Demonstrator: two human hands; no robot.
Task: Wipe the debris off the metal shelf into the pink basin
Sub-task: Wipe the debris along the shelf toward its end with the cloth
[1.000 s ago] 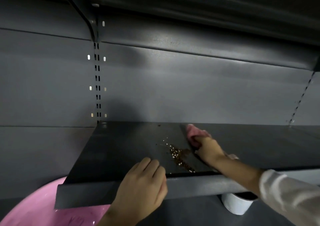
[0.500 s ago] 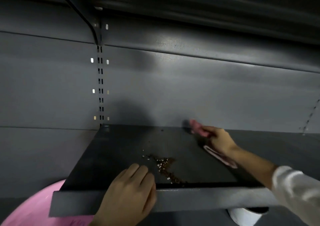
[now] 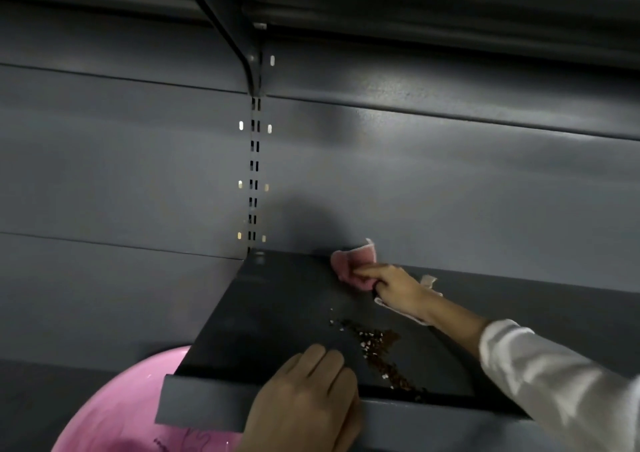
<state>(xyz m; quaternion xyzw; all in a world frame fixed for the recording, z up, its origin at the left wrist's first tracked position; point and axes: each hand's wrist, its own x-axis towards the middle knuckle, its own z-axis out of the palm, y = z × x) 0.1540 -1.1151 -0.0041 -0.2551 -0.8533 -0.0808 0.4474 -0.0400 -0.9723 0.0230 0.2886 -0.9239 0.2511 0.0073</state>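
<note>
A pink cloth [image 3: 353, 266] is pressed against the rear of the metal shelf [image 3: 277, 316] by the right hand [image 3: 398, 287], its grip closed on the fabric where the shelf meets the back panel [image 3: 450, 192]. The left hand [image 3: 308, 396] is laid flat over the shelf's front lip, fingers extended and nothing held. A trail of brown and pale debris [image 3: 377, 351] is seen between the two hands, running diagonally toward the front edge. The pink basin [image 3: 114, 413] is placed below the shelf's left front corner, partly hidden by it. The wiping step is judged to be under way, with most of the debris not yet cleared. The next stroke calls for the cloth to be drawn forward and leftward, so that the crumbs are carried over the lip above the basin rather than beside it.
</note>
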